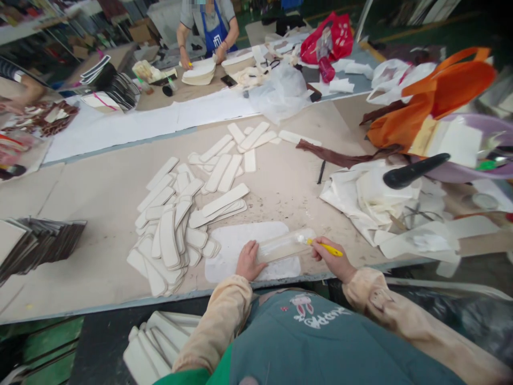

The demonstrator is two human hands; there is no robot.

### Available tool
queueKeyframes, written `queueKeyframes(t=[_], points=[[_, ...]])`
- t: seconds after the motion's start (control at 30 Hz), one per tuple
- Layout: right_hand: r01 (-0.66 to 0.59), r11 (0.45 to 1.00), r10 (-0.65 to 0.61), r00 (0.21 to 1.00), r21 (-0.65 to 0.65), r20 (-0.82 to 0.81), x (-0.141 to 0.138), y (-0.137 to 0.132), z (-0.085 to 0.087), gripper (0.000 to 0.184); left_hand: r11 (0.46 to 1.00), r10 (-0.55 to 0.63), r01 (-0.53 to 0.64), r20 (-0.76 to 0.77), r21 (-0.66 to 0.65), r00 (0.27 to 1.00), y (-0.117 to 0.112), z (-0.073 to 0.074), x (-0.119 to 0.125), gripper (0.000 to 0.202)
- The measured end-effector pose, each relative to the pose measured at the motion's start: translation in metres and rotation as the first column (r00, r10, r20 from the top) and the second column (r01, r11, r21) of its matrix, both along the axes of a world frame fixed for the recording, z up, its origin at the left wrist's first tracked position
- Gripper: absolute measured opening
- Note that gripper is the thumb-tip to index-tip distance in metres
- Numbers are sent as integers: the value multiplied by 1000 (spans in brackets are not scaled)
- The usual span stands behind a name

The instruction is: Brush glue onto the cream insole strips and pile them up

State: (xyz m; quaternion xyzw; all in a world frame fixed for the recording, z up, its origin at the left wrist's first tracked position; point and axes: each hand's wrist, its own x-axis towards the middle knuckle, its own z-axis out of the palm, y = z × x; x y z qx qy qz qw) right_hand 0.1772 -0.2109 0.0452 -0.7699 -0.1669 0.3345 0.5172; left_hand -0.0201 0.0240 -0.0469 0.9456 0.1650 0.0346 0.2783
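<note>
My right hand (331,259) is closed around the yellow handle of a small brush (326,246). The brush's white-coated tip touches the right part of a long beige strip with rounded ends (286,245). White wet-looking streaks run along the strip. My left hand (250,260) lies on the strip's left end, thumb apart from the fingers, holding nothing. Beneath the strip is a white sheet (230,241) with rounded corners. Just left of it, a loose heap of cream rounded strips (170,235) spreads over the table.
A stack of dark-edged panels (40,240) stands at left. To the right are a black-handled object (414,171) on white wrapping, a brown cloth strip (344,156), a black pen-like tool (321,172) and an orange bag (441,101). Across the table, a person in a blue apron (215,32) works.
</note>
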Motion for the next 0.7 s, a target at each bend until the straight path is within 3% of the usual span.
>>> queueKeyframes(t=[0.13, 0.27, 0.47, 0.7], points=[[-220, 971, 233, 962, 97, -144, -35, 35, -1, 30, 1000, -7, 7, -12, 10, 1000, 0, 0, 0, 79], [-316, 938, 341, 915, 145, -213, -58, 61, -15, 29, 1000, -17, 17, -10, 21, 1000, 0, 2, -1, 77], [-337, 934, 357, 899, 119, -255, -61, 66, -31, 29, 1000, -13, 12, 9, 21, 1000, 0, 3, 0, 76], [-237, 970, 244, 955, 60, -169, -33, 34, -22, 29, 999, -23, 23, -2, 25, 1000, 0, 4, 1, 74]])
